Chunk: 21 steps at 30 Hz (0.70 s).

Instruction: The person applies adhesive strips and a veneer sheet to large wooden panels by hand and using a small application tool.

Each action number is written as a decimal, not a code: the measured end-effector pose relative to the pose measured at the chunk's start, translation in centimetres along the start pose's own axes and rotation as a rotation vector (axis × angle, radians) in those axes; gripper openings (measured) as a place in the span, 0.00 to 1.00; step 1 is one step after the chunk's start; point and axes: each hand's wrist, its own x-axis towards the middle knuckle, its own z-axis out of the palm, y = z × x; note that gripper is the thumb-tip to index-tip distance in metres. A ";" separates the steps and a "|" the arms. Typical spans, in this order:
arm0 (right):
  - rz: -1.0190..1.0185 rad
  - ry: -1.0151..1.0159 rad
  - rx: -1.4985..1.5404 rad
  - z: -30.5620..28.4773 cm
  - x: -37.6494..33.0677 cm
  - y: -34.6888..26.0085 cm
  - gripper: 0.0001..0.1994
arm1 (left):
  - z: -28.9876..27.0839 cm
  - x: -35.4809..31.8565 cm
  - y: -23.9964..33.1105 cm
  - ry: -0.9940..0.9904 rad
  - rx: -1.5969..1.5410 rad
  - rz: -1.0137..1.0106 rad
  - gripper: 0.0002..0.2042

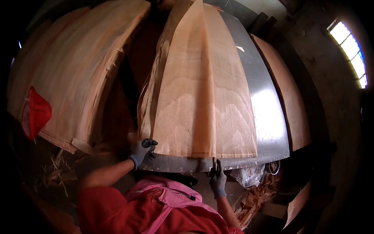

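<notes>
A large, thin sheet of pale brown wood veneer (183,113) lies over a grey tabletop (269,105), with a raised fold running lengthwise down it. My left hand (143,153), in a grey glove with dark fingertips, is at the sheet's near left corner, fingers curled at its edge. Just below the near end of the fold, my right hand (218,179) wears a similar glove. Its fingers close on a thin brown strip (214,162) that stands at the sheet's edge; whether this is part of the veneer I cannot tell.
To the left rises a broad stack of veneer sheets (74,74) with ragged edges, and a red cap-like cloth item (37,114) rests on its near corner. Another brown sheet (286,93) lies right of the tabletop. Clear plastic (249,176) and wood scraps (259,195) sit below the front edge.
</notes>
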 end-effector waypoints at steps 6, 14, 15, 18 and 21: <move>0.217 -0.130 0.496 -0.6 2.8 0.6 0.31 | 0.3 -0.2 -0.9 -0.010 0.040 -0.002 0.08; 0.484 -0.164 0.552 -0.3 5.9 -7.5 0.19 | 2.2 -1.4 0.0 0.020 0.060 -0.170 0.09; 0.493 -0.133 0.591 0.1 6.3 -8.2 0.17 | 3.1 -1.8 0.5 0.023 0.055 -0.233 0.09; 0.539 -0.126 0.638 0.8 6.9 -9.1 0.12 | 5.4 -1.8 -1.4 -0.070 -0.075 -0.210 0.09; 0.639 -0.227 0.556 0.1 7.2 -8.4 0.08 | 6.0 -2.2 -1.8 -0.217 -0.223 -0.255 0.09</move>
